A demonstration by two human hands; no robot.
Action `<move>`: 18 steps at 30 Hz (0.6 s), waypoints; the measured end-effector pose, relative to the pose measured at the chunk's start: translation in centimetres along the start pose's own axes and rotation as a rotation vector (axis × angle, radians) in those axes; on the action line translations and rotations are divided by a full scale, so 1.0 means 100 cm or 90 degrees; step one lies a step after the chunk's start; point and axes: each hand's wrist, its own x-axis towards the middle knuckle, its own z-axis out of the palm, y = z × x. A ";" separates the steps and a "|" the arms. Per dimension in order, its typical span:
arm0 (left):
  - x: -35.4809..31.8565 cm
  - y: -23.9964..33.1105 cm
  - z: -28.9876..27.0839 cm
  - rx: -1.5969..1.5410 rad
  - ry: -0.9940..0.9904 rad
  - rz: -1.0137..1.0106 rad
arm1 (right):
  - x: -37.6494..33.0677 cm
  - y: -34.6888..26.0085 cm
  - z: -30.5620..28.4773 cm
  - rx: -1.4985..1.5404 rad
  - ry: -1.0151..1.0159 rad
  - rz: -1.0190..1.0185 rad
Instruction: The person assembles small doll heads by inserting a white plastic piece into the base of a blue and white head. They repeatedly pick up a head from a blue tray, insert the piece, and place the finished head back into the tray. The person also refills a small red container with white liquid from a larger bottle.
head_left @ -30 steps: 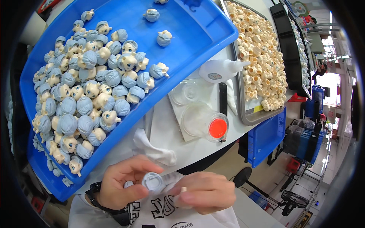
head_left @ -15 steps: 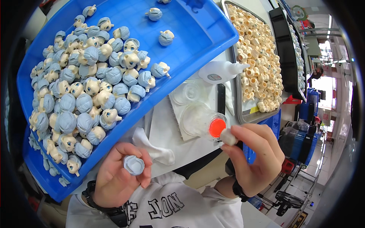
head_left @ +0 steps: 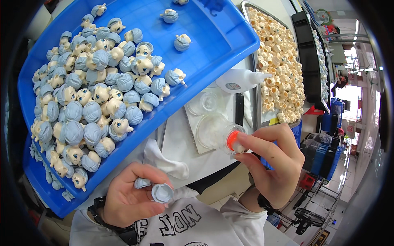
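R hand shifted to red disc, pinching half-hidden pc; L hand grips caps.

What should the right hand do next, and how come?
Perhaps lift the small pale piece away from the orange-red disc and bring it to the hollow blue piece. The right hand pinches the pale piece at that disc, the left hand holds the blue piece with its hollow showing, and heads in the blue tray pair pale faces with blue hair.
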 end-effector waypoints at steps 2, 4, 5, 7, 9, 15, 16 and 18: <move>0.000 0.000 -0.009 0.000 -0.089 0.002 | 0.000 -0.001 0.001 0.006 0.006 0.010; 0.000 0.001 -0.012 0.003 -0.128 0.001 | -0.001 -0.001 0.005 0.005 0.026 0.008; -0.001 0.001 -0.011 0.006 -0.122 -0.001 | -0.001 -0.002 0.007 -0.006 0.036 0.013; -0.001 0.002 -0.009 0.001 -0.110 -0.003 | -0.001 -0.003 0.008 -0.029 0.056 0.024; -0.001 0.001 -0.008 -0.015 -0.096 0.001 | -0.001 -0.003 0.008 -0.068 0.070 0.024; 0.000 0.000 -0.012 0.025 -0.114 0.021 | 0.002 -0.007 0.001 -0.130 0.039 0.008; 0.000 0.000 -0.012 0.024 -0.114 0.020 | 0.002 -0.008 0.001 -0.134 0.030 0.004; 0.000 -0.001 -0.012 0.022 -0.115 0.017 | 0.004 -0.009 0.001 -0.126 0.020 0.006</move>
